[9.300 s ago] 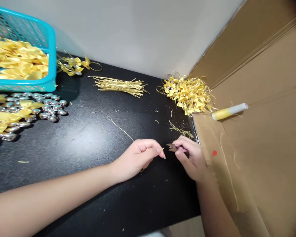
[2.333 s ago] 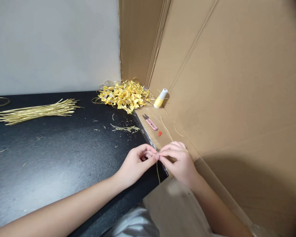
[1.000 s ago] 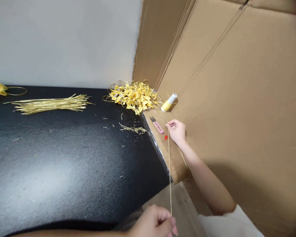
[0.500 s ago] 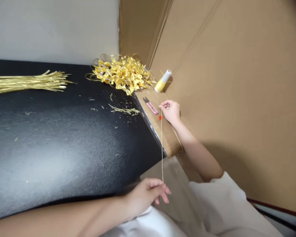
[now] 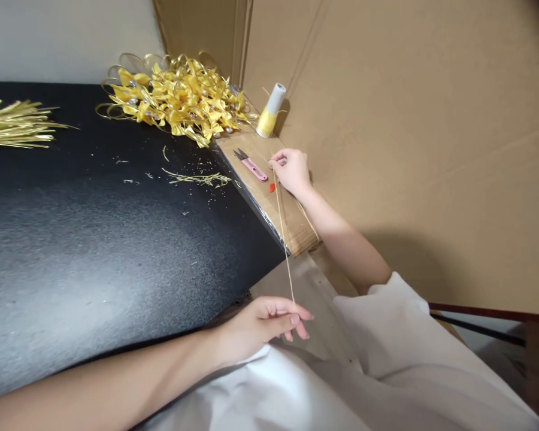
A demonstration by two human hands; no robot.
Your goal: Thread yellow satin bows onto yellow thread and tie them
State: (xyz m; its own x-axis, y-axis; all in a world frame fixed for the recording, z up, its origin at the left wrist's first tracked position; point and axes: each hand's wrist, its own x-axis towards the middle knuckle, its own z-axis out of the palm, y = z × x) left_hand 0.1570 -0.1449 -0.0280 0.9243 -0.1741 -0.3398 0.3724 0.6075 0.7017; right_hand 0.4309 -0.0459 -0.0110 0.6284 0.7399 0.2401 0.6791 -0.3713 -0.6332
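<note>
A thin pale-yellow thread runs taut between my two hands. Its near end is pinched in the fingers of my left hand, low over my lap. My right hand grips the far end between thumb and fingertips, above the cardboard strip at the table's edge. Pink thread snips lie just left of my right hand, blades pointing away. Beside them is a small red scrap. A cone of yellow thread stands beyond the right hand, tilted slightly.
Yellow ribbon bows with gold loops are heaped at the back of the black table. A bundle of gold ties lies at the far left. Thread clippings are scattered near the strip. A cardboard wall rises on the right.
The view has shifted, so the table things appear farther left and higher. The thread stays stretched between both hands and now slants more. Neither hand has let go.
</note>
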